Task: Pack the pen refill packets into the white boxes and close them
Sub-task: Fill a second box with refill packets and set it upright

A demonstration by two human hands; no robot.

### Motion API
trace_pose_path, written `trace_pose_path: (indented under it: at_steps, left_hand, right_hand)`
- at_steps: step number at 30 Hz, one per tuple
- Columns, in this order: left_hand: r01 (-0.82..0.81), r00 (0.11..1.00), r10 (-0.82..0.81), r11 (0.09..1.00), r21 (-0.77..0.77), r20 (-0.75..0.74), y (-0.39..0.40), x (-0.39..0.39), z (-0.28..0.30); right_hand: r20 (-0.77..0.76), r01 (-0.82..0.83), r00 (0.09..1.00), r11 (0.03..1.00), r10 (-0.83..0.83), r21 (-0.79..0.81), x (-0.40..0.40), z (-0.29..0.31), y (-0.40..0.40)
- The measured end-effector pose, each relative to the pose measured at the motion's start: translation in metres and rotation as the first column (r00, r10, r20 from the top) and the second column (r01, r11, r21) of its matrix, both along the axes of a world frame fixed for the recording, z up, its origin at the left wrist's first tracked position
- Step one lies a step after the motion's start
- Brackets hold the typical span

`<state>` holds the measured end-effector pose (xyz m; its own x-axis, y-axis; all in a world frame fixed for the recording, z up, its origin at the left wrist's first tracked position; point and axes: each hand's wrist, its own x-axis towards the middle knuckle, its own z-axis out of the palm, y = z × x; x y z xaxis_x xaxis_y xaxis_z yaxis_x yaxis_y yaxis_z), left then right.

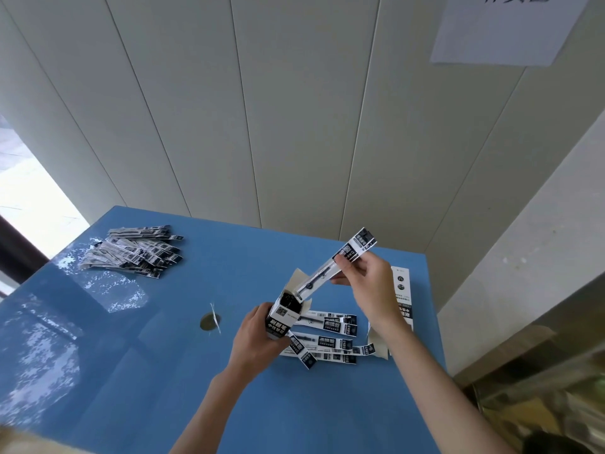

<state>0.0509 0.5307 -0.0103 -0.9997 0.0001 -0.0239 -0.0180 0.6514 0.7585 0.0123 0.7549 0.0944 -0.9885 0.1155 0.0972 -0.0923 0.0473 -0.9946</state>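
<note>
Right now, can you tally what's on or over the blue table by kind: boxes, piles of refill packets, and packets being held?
White boxes: 2, one held open in the left hand at, one lying flat
Packet piles: 2, far left and near the hands
Held packets: 1, in the right hand
Total: 5

Blue surface against a pale panelled wall

The glossy blue surface (137, 371) meets a panelled wall (262, 126); a paper sheet (504, 27) hangs upper right, and bright daylight enters at a left opening (29, 198).
</note>
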Motion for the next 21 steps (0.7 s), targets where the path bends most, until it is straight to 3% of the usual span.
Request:
trace_pose_path:
  at_steps: [7, 17, 21]
  left_hand:
    - [-0.001, 1.000, 0.001, 0.997, 0.076, -0.003, 0.004, 0.001, -0.001]
    - [0.011, 0.999, -0.007, 0.992, 0.122, -0.031, 0.006, 0.003, 0.008]
    - [0.032, 0.999, -0.028, 0.995, 0.097, -0.039, 0.008, 0.002, 0.009]
  right_hand:
    - [0.010, -0.080, 0.997, 0.993, 0.080, 0.085, 0.005, -0.003, -0.009]
    - [0.041, -0.105, 0.994, 0.993, 0.103, 0.046, 0.006, 0.003, -0.007]
    - [0.072, -0.153, 0.987, 0.978, 0.144, 0.139, 0.008, 0.004, -0.011]
